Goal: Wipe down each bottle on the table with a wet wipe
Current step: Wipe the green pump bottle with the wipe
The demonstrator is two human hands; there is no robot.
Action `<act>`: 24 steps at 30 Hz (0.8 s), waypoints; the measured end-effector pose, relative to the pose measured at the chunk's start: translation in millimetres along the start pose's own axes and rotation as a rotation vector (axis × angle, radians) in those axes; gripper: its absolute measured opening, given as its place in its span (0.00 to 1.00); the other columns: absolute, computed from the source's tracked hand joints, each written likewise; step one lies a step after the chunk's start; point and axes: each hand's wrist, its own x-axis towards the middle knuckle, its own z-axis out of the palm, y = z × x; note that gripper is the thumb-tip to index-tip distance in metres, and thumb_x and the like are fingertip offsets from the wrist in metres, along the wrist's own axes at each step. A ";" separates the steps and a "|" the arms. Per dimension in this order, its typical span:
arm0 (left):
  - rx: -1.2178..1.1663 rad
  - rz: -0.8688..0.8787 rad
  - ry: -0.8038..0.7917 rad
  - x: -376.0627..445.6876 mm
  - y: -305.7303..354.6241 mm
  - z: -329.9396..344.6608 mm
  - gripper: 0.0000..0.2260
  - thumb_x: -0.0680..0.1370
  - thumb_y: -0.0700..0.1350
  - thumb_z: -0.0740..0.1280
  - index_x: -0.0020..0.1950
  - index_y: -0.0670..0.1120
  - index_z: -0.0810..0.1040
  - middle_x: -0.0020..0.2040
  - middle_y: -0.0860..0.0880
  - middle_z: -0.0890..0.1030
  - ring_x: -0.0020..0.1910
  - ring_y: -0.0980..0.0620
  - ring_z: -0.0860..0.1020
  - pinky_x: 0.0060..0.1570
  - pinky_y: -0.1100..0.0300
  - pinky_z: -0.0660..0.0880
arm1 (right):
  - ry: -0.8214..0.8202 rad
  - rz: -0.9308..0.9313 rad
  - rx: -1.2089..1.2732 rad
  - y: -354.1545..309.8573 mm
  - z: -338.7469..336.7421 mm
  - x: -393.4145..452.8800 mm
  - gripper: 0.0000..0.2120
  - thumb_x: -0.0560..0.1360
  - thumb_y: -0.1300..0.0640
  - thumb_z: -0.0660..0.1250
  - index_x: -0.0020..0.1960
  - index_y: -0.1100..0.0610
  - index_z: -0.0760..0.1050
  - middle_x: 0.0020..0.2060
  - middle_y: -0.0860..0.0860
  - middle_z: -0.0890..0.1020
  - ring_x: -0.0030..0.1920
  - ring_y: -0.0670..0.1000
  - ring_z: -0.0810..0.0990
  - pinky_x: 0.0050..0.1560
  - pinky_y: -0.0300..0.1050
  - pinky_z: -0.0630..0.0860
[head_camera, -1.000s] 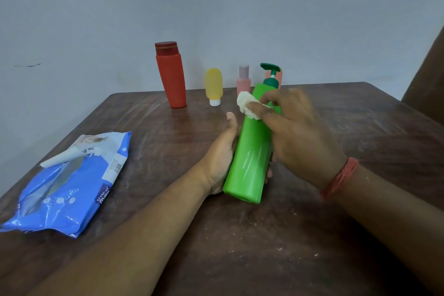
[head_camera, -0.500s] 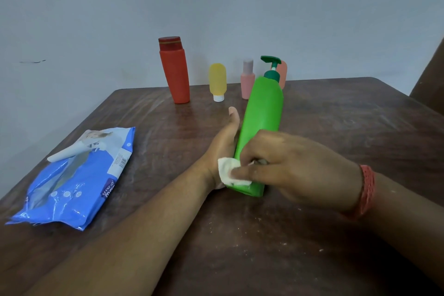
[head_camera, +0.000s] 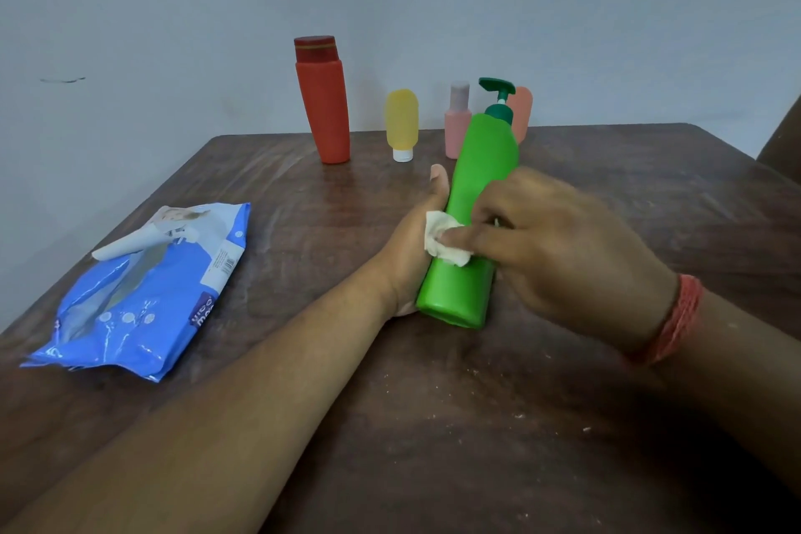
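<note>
A green pump bottle (head_camera: 477, 191) is tilted away from me, its base near me on the brown table (head_camera: 433, 425). My left hand (head_camera: 411, 247) grips it from the left side, thumb pointing up along it. My right hand (head_camera: 559, 247) pinches a small crumpled white wet wipe (head_camera: 444, 243) and presses it against the bottle's lower middle. At the table's far edge stand a tall red bottle (head_camera: 324, 104), a yellow tube (head_camera: 402, 124) on its white cap, a pink bottle (head_camera: 456, 126) and an orange tube (head_camera: 521, 111) partly hidden behind the pump.
A blue pack of wet wipes (head_camera: 143, 295) lies at the left side of the table with its white flap lifted. A pale wall stands right behind the bottles. A dark brown object (head_camera: 782, 143) shows at the right edge. Small crumbs dot the near tabletop.
My right hand slid the wipe from the bottle's neck down to near its base, and has now come back up to the lower middle. The left hand kept its hold.
</note>
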 end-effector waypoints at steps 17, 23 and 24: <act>-0.128 0.069 -0.079 -5.3 5.5 -6.2 0.33 0.81 0.68 0.55 0.56 0.42 0.84 0.49 0.42 0.82 0.46 0.46 0.80 0.50 0.53 0.75 | -0.052 -0.182 0.181 -3.7 11.7 -10.8 0.12 0.79 0.63 0.62 0.58 0.60 0.82 0.44 0.55 0.81 0.42 0.58 0.76 0.46 0.52 0.73; -0.165 0.045 -0.165 -6.5 4.2 -9.2 0.30 0.81 0.65 0.59 0.66 0.41 0.77 0.50 0.43 0.83 0.44 0.49 0.82 0.43 0.58 0.79 | 0.068 -0.077 0.116 0.8 16.2 -13.2 0.12 0.81 0.62 0.61 0.57 0.62 0.83 0.44 0.57 0.81 0.42 0.59 0.76 0.45 0.54 0.74; -0.170 0.041 -0.175 -6.2 4.2 -9.4 0.29 0.81 0.65 0.59 0.64 0.41 0.78 0.49 0.43 0.84 0.43 0.49 0.83 0.42 0.58 0.80 | 0.060 -0.115 0.104 -2.2 15.5 -12.6 0.13 0.81 0.62 0.60 0.56 0.61 0.83 0.43 0.57 0.81 0.41 0.59 0.77 0.44 0.55 0.74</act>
